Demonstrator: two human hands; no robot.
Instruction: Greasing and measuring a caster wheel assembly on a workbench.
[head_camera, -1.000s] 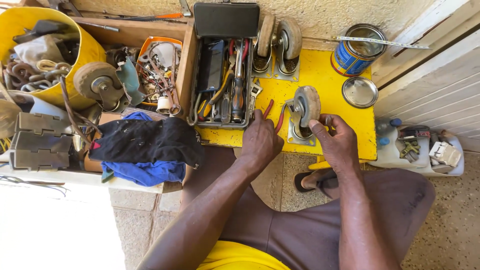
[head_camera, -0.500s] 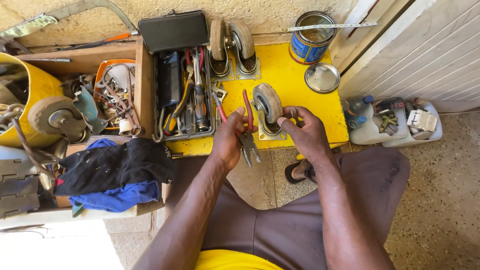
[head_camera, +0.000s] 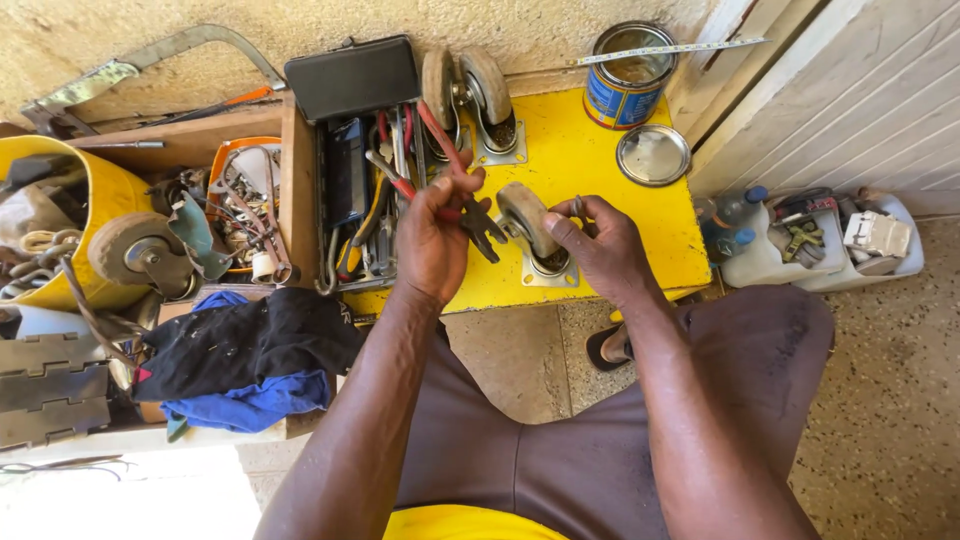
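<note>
Pliers (head_camera: 470, 205) handles partly hidden in left hand (head_camera: 432, 240), bucket (head_camera: 105, 190) cut off at left edge, toolbox (head_camera: 360, 200) contents too jumbled to tell

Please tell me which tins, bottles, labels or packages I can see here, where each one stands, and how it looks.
Tin can: back of the yellow table, round, open, blue label with a light band.
Loose lid: on the table before the can, round, silver.
Plastic bottle: in the white tub right of the table, clear with a blue cap.
No signs or screens in view.
</note>
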